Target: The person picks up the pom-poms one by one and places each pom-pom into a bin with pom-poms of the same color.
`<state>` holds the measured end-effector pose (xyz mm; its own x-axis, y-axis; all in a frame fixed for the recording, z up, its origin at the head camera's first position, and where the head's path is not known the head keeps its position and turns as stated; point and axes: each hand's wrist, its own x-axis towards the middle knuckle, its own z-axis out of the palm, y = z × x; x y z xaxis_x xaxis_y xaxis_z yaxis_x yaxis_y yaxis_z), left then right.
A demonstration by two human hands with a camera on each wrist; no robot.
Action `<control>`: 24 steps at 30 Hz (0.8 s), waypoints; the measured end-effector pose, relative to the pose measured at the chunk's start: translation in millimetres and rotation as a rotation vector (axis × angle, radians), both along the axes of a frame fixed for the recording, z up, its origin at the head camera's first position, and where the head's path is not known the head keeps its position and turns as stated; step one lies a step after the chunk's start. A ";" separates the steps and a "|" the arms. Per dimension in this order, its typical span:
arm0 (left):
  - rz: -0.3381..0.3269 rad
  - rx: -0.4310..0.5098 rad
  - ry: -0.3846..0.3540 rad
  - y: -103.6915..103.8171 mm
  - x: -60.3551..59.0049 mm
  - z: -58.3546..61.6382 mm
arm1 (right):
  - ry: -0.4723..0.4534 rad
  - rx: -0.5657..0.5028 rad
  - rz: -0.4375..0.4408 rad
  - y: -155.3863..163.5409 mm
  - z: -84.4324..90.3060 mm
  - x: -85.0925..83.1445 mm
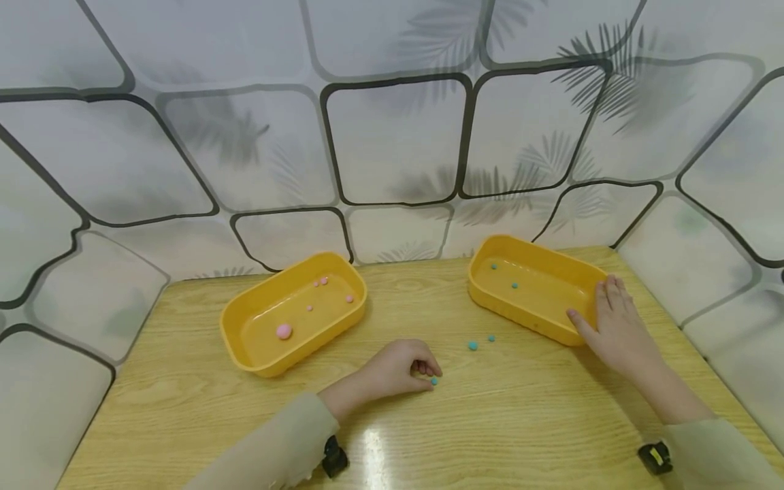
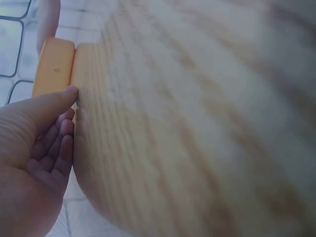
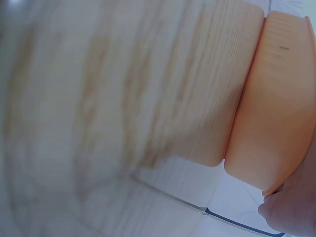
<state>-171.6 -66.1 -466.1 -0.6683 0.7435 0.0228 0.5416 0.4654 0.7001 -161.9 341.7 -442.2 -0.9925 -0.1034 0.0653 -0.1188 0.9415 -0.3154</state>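
The left hand [image 1: 401, 367] has its fingers curled down on the worktop [image 1: 490, 422], the grip pinching at a tiny teal bead [image 1: 434, 382] by its fingertips; whether the bead is lifted cannot be told. The right hand [image 1: 615, 323] lies spread over the near end of the right yellow tray [image 1: 484, 289], apparently steadying it. Two more teal beads [image 1: 473, 346] lie between the hands. The left yellow tray [image 1: 239, 340] holds pink beads [image 1: 284, 331].

Left wrist view: the left hand [image 2: 34, 153], fingers bent toward the blurred worktop [image 2: 197, 123].

Right wrist view: the tray's outer wall [image 3: 271, 123], with the hand's edge on its rim.
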 end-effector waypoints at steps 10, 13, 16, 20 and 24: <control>0.007 -0.014 0.013 2.3 1.5 2.0 | 0.004 0.009 -0.002 1.3 -2.2 -0.6; 0.005 -0.001 0.017 2.0 0.7 -0.3 | 0.007 0.005 -0.001 0.9 -2.0 -0.8; 0.005 0.013 0.012 1.5 -0.6 -2.9 | 0.007 -0.002 -0.002 0.3 -1.3 -0.7; 0.009 0.021 -0.005 1.7 -1.7 -3.7 | 0.003 -0.005 -0.004 0.1 -0.2 0.0; 0.014 0.031 -0.024 1.9 -2.1 -3.1 | -0.002 -0.005 -0.004 0.1 0.2 0.9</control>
